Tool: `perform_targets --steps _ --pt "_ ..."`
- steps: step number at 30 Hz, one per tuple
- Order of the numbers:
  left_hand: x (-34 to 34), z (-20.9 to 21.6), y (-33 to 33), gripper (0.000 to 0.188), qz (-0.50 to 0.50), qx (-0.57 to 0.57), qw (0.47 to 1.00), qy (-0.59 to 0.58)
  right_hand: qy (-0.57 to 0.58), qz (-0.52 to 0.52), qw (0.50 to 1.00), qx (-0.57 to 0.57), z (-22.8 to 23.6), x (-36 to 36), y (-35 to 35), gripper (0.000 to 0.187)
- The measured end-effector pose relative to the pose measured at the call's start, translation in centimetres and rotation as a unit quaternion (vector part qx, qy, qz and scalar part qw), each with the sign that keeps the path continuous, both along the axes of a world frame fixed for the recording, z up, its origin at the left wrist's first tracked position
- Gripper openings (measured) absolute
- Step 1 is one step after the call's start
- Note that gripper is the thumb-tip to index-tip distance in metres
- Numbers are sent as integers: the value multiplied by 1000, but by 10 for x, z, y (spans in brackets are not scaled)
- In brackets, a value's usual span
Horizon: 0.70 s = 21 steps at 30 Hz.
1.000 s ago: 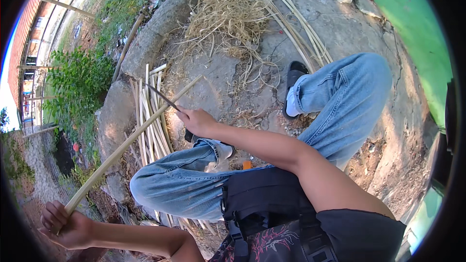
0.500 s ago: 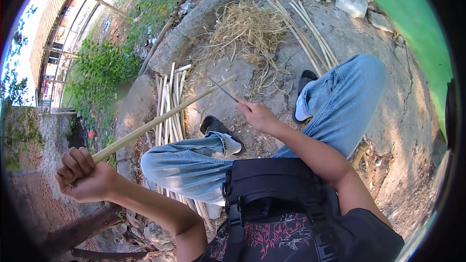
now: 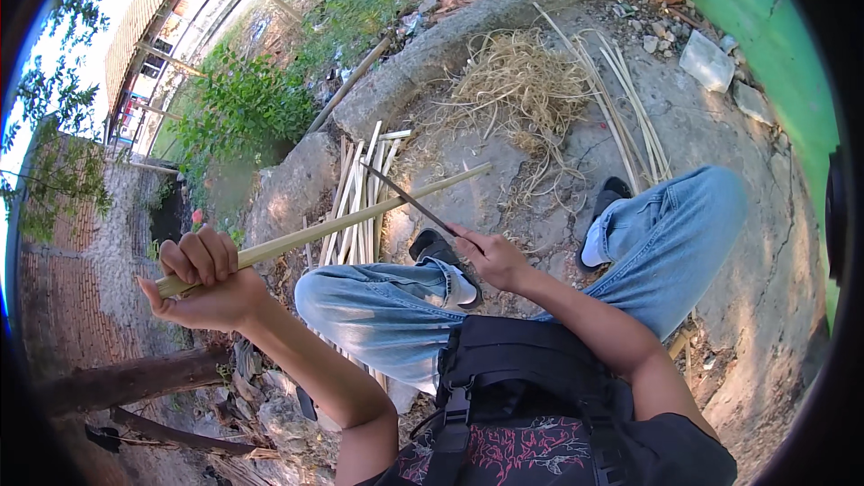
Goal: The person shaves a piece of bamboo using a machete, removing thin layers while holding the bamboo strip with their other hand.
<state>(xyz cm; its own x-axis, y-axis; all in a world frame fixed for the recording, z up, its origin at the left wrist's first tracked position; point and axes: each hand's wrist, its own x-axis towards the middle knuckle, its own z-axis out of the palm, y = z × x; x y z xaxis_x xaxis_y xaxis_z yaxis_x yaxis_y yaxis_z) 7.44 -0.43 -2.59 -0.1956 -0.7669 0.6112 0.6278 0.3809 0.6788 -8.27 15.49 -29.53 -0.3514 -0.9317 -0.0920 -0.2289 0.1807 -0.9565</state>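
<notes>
My left hand is closed round the near end of a long, pale bamboo strip, which slants up and to the right in front of me. In my right hand is a thin, dark-bladed knife, its handle hidden by my fingers. The blade crosses the strip towards its far end; whether they touch I cannot tell. Beyond the strip lies a stack of split bamboo strips on the ground, running down beside my left leg.
A heap of curly bamboo shavings lies ahead on the cracked concrete, with more long strips to its right. A low concrete kerb borders the grass. Rubble and a pale block are near the green wall.
The knife has moved back along the strip, so its blade now crosses it. The strip lies at a flatter slant. The whole view has shifted, and things appear further right and lower.
</notes>
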Motion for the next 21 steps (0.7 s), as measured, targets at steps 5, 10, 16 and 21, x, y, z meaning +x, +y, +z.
perform_targets --steps 5,10,16,21 --pt "-2 -1 -4 46 -4 -2 1000 2 -48 -51 996 59 -23 -1 -6 42" --pt "-15 6 -2 48 145 62 986 50 -64 8 996 -66 -10 14 -7 44" --pt "-12 -1 -4 47 140 54 987 57 -43 -45 998 17 -38 7 -12 44" --pt "-16 4 -3 46 138 52 987 62 -59 12 996 -70 -41 9 -11 45"
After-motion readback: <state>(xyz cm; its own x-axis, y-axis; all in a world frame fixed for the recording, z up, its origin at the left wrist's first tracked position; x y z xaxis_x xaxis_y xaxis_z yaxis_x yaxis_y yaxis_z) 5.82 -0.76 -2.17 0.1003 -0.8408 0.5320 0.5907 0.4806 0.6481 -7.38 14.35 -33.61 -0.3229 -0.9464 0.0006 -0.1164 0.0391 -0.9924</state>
